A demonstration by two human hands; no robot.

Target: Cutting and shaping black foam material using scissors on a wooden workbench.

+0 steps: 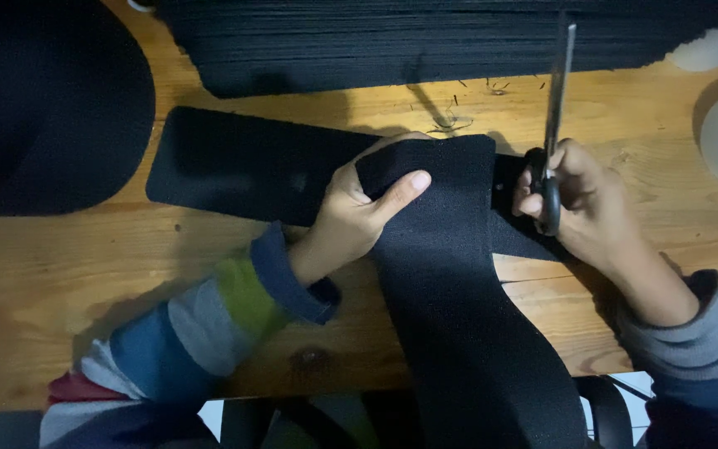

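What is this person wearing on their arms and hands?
Both hands are bare: no gloves, rings or watch show. The left hand comes out of a soft, fleecy sleeve with broad stripes: navy cuff, then green, grey, blue, pale grey and a dark red band. The right hand has a matching sleeve, of which grey and blue bands show.

One pair of scissors [552,125], two black fabric strips [450,274], one stack of black sheets [425,41], two hands [359,212]
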